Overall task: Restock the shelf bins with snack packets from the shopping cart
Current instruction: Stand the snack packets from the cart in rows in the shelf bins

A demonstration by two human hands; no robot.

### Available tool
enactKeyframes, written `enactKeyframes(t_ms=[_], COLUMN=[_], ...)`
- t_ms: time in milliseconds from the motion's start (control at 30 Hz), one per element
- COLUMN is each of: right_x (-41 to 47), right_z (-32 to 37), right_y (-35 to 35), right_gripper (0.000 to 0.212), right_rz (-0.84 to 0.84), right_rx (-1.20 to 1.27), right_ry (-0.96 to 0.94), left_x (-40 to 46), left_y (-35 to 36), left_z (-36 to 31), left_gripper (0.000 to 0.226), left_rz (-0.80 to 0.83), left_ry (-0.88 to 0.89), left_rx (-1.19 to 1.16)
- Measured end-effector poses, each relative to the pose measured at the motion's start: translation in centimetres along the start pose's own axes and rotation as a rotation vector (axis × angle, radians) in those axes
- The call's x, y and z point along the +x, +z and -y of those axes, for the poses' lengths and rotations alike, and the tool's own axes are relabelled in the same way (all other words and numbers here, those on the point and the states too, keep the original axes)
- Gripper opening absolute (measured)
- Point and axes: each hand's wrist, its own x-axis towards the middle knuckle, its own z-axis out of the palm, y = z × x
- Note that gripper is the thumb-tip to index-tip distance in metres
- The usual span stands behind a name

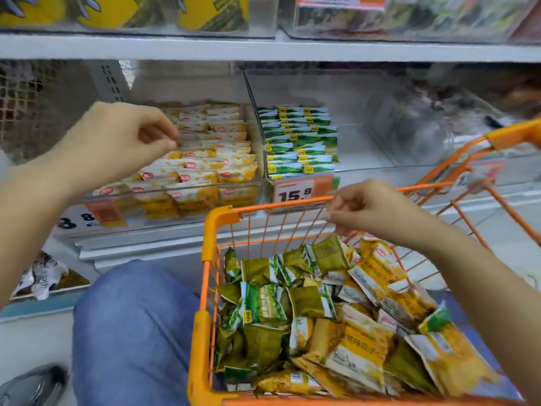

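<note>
My left hand [117, 139] hovers curled and empty over the yellow packets [205, 159] in the left shelf bin [164, 197]. My right hand [369, 209], curled and empty too, hangs above the orange cart [219, 221] of loose snack packets [336, 317].

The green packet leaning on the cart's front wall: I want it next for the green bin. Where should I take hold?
Likely pinch the green packet by its raised top edge, coming from above. It stands tilted atop the pile, that edge free; the right hand hovers just above.
</note>
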Motion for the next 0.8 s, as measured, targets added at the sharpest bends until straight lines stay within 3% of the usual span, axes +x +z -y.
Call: enactKeyframes(t_ms=[100,200,267,367,633,733,800], right_x=[-1.3,-2.4,-2.7,-2.6,-2.6,-2.4,-2.5], right_z=[-3.1,-5.1,-5.9,-6.5,-7.4,-7.3,-6.7], right_y=[0.7,2.4,3.3,3.6,2.8,2.3,1.4], right_gripper=[0.029,0.054,0.065,0.072,0.060,0.029,0.031], right_rz=[0.262,0.434,0.497,0.452,0.464,0.406,0.311], right_rx=[-0.670,-0.925,-0.932,-0.900,-0.874,-0.650,-0.326], right_ry=[0.218,0.378,0.386,0.380,0.307,0.260,0.202], left_x=[-1.8,-3.0,-3.6,-4.1,-4.3,-4.7,-4.7], left_y=[3.8,8.2,10.7,12.5,11.8,11.4,11.1], left_z=[-7.5,-11.8,-13.4,-14.5,-13.3,-13.3,-13.5], left_gripper=[0.008,0.013,0.015,0.016,0.016,0.014,0.017], left_rz=[0.100,0.304,0.408,0.446,0.466,0.460,0.451], left_ry=[0.241,0.360,0.399,0.400,0.263,0.239,0.186], left_rx=[-0.109,-0.120,-0.101,-0.089,-0.179,-0.240,-0.319])
